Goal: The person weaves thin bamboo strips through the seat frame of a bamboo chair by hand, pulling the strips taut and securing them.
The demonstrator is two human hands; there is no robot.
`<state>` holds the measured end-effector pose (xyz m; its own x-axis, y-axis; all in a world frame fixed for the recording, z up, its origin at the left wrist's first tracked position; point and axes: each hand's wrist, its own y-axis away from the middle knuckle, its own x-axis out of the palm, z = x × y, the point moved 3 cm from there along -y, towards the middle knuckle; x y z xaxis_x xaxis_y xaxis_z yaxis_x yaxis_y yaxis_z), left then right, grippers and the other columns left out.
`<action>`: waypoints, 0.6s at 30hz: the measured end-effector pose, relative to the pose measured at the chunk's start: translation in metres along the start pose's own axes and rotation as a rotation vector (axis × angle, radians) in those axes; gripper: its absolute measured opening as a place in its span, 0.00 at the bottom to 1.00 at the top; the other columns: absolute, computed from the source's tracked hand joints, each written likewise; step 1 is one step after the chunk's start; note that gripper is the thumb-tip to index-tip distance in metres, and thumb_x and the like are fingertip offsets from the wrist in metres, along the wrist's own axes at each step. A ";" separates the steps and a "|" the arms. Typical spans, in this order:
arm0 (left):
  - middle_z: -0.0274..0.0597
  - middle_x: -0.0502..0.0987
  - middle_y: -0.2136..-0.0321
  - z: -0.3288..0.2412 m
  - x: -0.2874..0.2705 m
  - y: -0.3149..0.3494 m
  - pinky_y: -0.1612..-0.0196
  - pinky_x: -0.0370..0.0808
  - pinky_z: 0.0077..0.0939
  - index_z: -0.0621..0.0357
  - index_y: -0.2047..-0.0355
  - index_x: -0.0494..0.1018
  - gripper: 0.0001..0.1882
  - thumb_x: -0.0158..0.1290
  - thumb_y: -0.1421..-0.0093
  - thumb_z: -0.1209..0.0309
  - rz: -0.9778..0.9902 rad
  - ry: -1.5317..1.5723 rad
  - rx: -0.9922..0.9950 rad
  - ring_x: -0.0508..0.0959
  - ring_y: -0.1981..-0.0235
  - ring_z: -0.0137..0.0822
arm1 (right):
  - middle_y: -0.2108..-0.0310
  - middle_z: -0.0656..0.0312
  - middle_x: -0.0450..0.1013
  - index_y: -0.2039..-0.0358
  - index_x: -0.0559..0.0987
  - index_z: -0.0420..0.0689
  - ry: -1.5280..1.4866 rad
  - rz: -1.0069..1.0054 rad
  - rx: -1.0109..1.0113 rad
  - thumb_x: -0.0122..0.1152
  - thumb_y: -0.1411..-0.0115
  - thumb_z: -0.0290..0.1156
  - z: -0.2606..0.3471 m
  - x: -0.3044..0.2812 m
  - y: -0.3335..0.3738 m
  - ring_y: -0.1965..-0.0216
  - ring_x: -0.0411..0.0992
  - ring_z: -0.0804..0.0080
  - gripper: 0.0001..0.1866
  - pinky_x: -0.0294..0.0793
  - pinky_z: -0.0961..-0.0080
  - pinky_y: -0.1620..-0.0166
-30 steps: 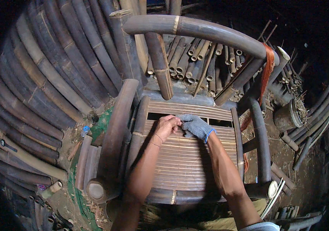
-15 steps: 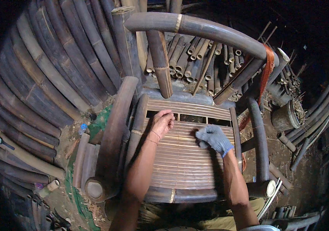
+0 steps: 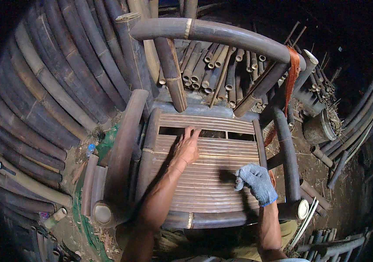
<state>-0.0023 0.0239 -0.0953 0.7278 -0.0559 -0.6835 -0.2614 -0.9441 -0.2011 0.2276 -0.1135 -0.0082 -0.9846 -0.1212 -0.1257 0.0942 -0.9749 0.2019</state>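
A dark bamboo chair (image 3: 210,30) stands before me, its seat made of narrow bamboo slats (image 3: 212,174). Across the far part of the seat runs an open gap (image 3: 212,133). My left hand (image 3: 187,149), bare, lies over the slats with its fingers stretched across this gap to the edge of the far slats (image 3: 208,122). Above the right side of the seat is my right hand (image 3: 257,183) in a grey knitted glove. Its fingers are curled together, and whatever they may hold cannot be made out.
Thick bamboo poles (image 3: 55,78) lean along the left. Cut bamboo tubes (image 3: 212,70) are piled behind the chair. An orange strap (image 3: 292,78) wraps the backrest's right end. To the right stands a bucket (image 3: 319,126); green netting (image 3: 84,209) lies on the ground at left.
My left hand has gone from curled fingers to fingers stretched over the gap. My gloved right hand has moved nearer to me, toward the seat's right side. The view has shifted slightly.
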 end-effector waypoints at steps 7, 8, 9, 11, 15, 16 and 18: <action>0.46 0.62 0.43 -0.005 -0.019 0.000 0.41 0.68 0.40 0.46 0.47 0.72 0.33 0.52 0.55 0.86 0.076 -0.050 0.050 0.65 0.44 0.53 | 0.78 0.61 0.76 0.70 0.80 0.39 -0.139 -0.046 0.006 0.63 0.40 0.39 -0.002 -0.006 0.029 0.77 0.73 0.77 0.14 0.70 0.79 0.72; 0.45 0.63 0.44 -0.007 -0.021 0.001 0.42 0.68 0.39 0.47 0.48 0.73 0.32 0.52 0.55 0.86 0.084 -0.059 0.063 0.66 0.45 0.52 | 0.78 0.61 0.76 0.70 0.80 0.39 -0.133 -0.072 0.049 0.63 0.40 0.39 -0.002 -0.004 0.031 0.78 0.73 0.77 0.15 0.71 0.78 0.72; 0.45 0.64 0.46 -0.011 -0.023 0.002 0.43 0.68 0.39 0.47 0.50 0.74 0.30 0.52 0.55 0.86 0.093 -0.067 0.081 0.67 0.46 0.51 | 0.75 0.57 0.77 0.68 0.81 0.39 0.097 -0.129 0.055 0.63 0.41 0.40 -0.013 -0.008 0.027 0.72 0.76 0.68 0.15 0.74 0.71 0.67; 0.44 0.69 0.55 -0.021 -0.018 0.003 0.46 0.70 0.38 0.48 0.57 0.77 0.24 0.55 0.55 0.83 0.086 -0.054 0.116 0.69 0.51 0.48 | 0.72 0.54 0.77 0.68 0.81 0.40 0.692 -0.377 -0.213 0.62 0.41 0.41 -0.027 -0.007 0.018 0.67 0.76 0.61 0.15 0.74 0.66 0.62; 0.45 0.72 0.62 -0.001 -0.007 0.002 0.48 0.70 0.37 0.47 0.62 0.79 0.19 0.61 0.57 0.76 0.310 -0.062 0.194 0.71 0.54 0.48 | 0.67 0.50 0.76 0.68 0.82 0.44 1.036 -0.346 -0.259 0.58 0.41 0.45 -0.030 0.022 -0.004 0.62 0.73 0.51 0.17 0.72 0.60 0.57; 0.44 0.72 0.64 -0.005 -0.005 0.004 0.49 0.70 0.37 0.47 0.64 0.80 0.17 0.62 0.57 0.75 0.344 -0.049 0.212 0.72 0.54 0.47 | 0.68 0.50 0.76 0.68 0.82 0.44 1.058 -0.311 -0.253 0.57 0.41 0.46 -0.031 0.030 -0.008 0.63 0.73 0.51 0.17 0.72 0.60 0.57; 0.42 0.73 0.66 -0.014 -0.001 0.008 0.49 0.70 0.37 0.47 0.66 0.81 0.15 0.64 0.58 0.71 0.378 -0.058 0.214 0.72 0.55 0.46 | 0.70 0.50 0.76 0.70 0.82 0.44 1.044 -0.353 -0.263 0.57 0.42 0.45 -0.029 0.041 -0.012 0.65 0.73 0.49 0.17 0.72 0.57 0.59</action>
<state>0.0043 0.0119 -0.0864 0.5201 -0.3606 -0.7743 -0.6329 -0.7714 -0.0659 0.1907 -0.1124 -0.0433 -0.3698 0.1920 -0.9090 -0.0153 -0.9795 -0.2007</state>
